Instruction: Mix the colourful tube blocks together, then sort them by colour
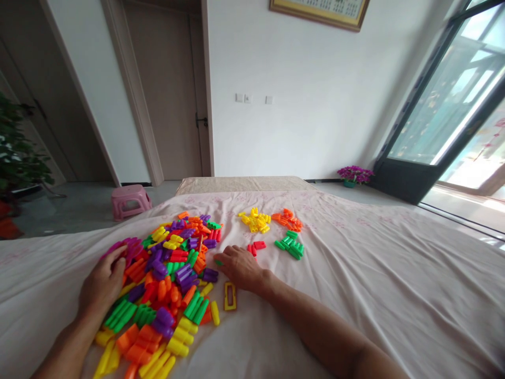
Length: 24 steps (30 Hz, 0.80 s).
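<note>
A large mixed pile of plastic toy building pieces (161,287) in orange, purple, green, yellow and red lies on the cloth. My left hand (103,279) rests at the pile's left edge, its thumb and fingers slightly apart beside magenta pieces (132,251); I see nothing clearly gripped there. Just right of the pile, my right hand (240,267) is closed with its palm down. A small green piece (219,262) shows at its fingertips, mostly hidden. Below that hand lies a yellow rectangular frame piece (230,296).
Beyond my right hand are sorted groups: yellow pieces (255,221), orange pieces (288,219), green pieces (291,245) and a few red pieces (256,247). A wrinkled pale cloth (366,273) covers the surface. A pink stool (131,201) stands on the floor at left.
</note>
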### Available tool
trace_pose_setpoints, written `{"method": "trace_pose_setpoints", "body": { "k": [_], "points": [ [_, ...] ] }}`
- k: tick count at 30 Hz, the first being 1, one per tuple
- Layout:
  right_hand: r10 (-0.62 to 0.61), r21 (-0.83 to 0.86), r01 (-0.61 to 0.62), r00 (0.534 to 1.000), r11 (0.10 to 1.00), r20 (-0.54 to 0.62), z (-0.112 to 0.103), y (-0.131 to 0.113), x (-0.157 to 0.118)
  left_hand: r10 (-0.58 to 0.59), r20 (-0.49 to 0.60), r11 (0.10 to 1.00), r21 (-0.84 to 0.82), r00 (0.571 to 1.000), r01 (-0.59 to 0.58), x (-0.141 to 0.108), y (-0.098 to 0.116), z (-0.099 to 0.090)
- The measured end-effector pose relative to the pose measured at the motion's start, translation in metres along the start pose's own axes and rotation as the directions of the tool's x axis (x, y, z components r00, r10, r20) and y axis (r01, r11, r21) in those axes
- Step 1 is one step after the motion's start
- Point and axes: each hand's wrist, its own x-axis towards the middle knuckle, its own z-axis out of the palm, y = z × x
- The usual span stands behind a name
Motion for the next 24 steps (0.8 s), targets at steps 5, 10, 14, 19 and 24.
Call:
{"method": "trace_pose_setpoints", "body": {
  "k": [5,10,14,19,24],
  "points": [
    [0.028,-0.044,-0.029,0.999,0.999,-0.016,0.005,-0.004,0.006,0.003,0.001,1.000,0.001,1.000,-0.003,0.001,-0.002,0.000],
    [0.062,-0.028,-0.063,0.998,0.998,-0.016,0.009,0.000,0.005,0.011,0.004,1.000,0.004,1.000,-0.011,0.002,-0.005,0.001],
    [0.104,0.009,-0.104,0.994,0.995,-0.024,0.000,0.016,0.004,-0.004,0.008,1.000,0.022,1.000,0.004,0.002,-0.003,0.000],
    [0.330,-0.018,-0.331,0.943,0.944,-0.043,-0.029,0.055,0.001,-0.012,0.010,1.000,0.008,1.000,0.012,0.001,-0.001,0.000],
    [0.563,-0.090,-0.566,0.824,0.819,-0.056,-0.056,0.097,-0.012,-0.010,0.007,1.000,-0.005,1.000,0.010,0.000,0.001,0.000]
  ]
}}
